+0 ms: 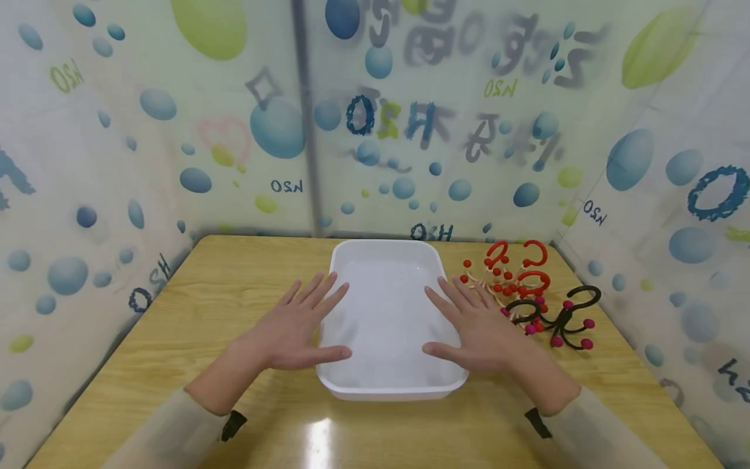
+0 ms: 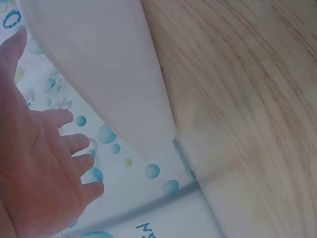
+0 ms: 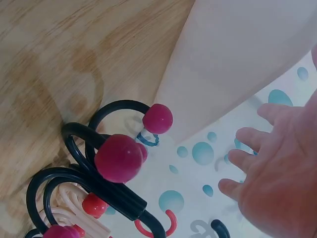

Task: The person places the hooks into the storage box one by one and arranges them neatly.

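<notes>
Head view: white plastic tub (image 1: pixel 387 260) sits mid-table on the wooden table (image 1: pixel 222 273), long axis running 12 to 6 o'clock. Both hands are spread flat with straight fingers, gripping nothing.

Left hand (image 1: pixel 299 326) lies at the tub's 9 o'clock side, fingers pointing toward 1 o'clock, thumb reaching over the rim toward 3 o'clock. Right hand (image 1: pixel 474 326) mirrors it at the tub's 3 o'clock side, thumb over the rim toward 9 o'clock. Can't tell whether the palms press the rim or hover just above it; no view shows the contact.

Tub inside looks pale and blank; contents, if any, hard to make out. Its near wall is partly lost in glare off the table.

Pile of hooks at approx. 3 o'clock of the right hand, just beside it: red hooks (image 1: pixel 524 267) toward 12, black hooks w/ magenta ball tips (image 1: pixel 562 319) toward 4 o'clock. They're tangled, so a count isn't possible, and the right hand's fingers cover the pile's near-left edge.

Left wrist view: only the tub's outer wall (image 2: pixel 109 74), table grain and the open left hand, cut off at the frame's left edge. Right wrist view: black hooks close up & blurred, tub wall (image 3: pixel 237 64), right hand cropped at lower right. Sleeves and wrist straps cut off at the head frame's bottom. Printed bubble curtain (image 1: pixel 176 130) walls in the table on three sides.
</notes>
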